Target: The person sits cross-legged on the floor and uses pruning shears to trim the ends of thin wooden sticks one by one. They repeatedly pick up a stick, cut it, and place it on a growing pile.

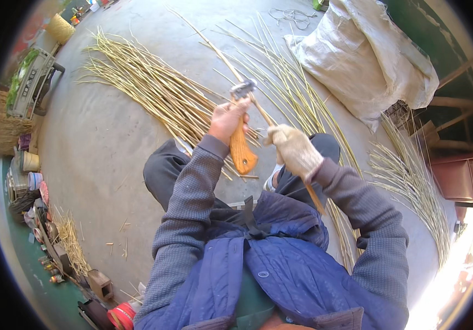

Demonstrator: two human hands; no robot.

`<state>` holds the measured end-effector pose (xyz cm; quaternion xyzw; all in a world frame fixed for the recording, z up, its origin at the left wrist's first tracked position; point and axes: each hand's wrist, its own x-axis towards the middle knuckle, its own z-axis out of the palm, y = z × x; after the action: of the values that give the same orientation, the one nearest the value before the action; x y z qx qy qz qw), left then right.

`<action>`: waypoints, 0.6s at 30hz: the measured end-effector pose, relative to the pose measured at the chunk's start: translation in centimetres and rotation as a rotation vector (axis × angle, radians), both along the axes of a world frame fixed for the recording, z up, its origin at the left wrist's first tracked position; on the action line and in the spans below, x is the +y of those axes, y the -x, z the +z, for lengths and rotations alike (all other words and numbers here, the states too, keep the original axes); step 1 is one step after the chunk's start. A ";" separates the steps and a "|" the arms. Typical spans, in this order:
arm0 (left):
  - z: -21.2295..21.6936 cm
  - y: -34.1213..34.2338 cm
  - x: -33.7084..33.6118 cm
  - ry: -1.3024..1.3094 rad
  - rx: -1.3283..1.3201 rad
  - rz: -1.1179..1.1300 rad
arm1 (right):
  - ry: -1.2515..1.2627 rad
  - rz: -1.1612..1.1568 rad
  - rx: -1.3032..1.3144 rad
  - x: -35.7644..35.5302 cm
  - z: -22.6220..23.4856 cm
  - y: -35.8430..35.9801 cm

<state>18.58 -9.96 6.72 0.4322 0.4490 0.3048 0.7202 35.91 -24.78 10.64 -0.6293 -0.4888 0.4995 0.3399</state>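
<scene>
My bare left hand (226, 120) is wrapped round a tool with an orange-brown wooden handle (242, 149) and a small grey metal head (242, 89). The handle has a hole near its lower end. A long thin rod (218, 50) runs from the upper left past the metal head, where I cannot tell whether it passes through or beside it. My right hand (294, 149), in a pale knitted glove, grips the rod below the head. The rod's thicker end (316, 199) comes out under the glove, slanting toward my right knee.
A thick bundle of rods (148, 82) lies on the concrete floor to the left. More greenish rods (302, 91) spread on the right, with another pile (412, 190) farther right. A white woven sack (363, 63) sits at the far right. Clutter and a small wooden box (100, 284) line the left wall.
</scene>
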 end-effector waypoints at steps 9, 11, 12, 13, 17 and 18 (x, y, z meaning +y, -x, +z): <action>-1.1 8.2 13.6 -0.131 0.017 0.343 | 0.149 0.250 -0.692 -27.1 2.4 -5.9; -0.9 8.2 13.2 -0.198 0.003 0.327 | 0.209 0.166 -0.696 -28.2 2.3 -6.5; -1.0 8.2 12.9 -0.228 -0.010 0.318 | 0.243 0.126 -0.702 -28.1 2.4 -6.4; -1.1 8.4 12.4 -0.225 0.039 0.319 | 0.240 0.078 -0.600 -27.1 2.1 -6.6; 0.3 3.7 5.4 -0.269 0.123 0.196 | 0.165 0.100 -0.344 -15.9 2.6 -4.3; 0.4 2.6 3.5 -0.230 0.102 0.200 | 0.277 0.093 -0.197 -11.8 3.3 -3.0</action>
<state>16.01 -6.41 7.10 0.4798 0.4881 0.4020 0.6082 38.95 -36.56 13.92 -0.6928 -0.4749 0.5131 0.1768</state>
